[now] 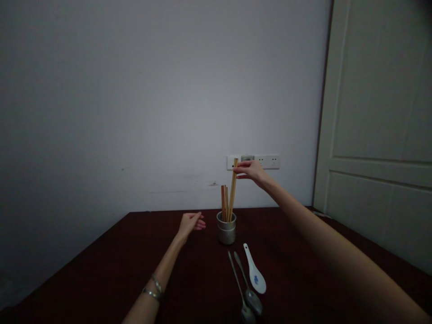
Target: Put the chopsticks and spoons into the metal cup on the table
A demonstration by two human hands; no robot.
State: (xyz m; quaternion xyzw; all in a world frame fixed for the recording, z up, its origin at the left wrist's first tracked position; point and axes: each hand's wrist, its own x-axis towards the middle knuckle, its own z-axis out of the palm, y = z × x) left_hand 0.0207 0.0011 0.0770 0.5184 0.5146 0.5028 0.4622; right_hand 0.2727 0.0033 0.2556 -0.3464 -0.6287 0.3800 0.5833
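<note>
My right hand (250, 171) pinches the upper ends of a pair of light wooden chopsticks (233, 186) between thumb and fingers. They lean slightly to the right, their lower ends inside a grey metal cup (226, 231). More chopsticks, one of them a redder brown (222, 200), stand in the same cup, to the left of the held ones. Left of the cup, apart from it, my left hand (191, 223) hovers with loosely bent fingers and nothing visible in it. The chopsticks' lower tips are hidden by the cup wall.
A white spoon with a blue mark (258, 280) lies on the dark red table (101, 261) in front of the cup. Beside it lie two metal spoons (253, 301). Behind is a wall with sockets (270, 162); a pale door panel (378, 135) stands at the right.
</note>
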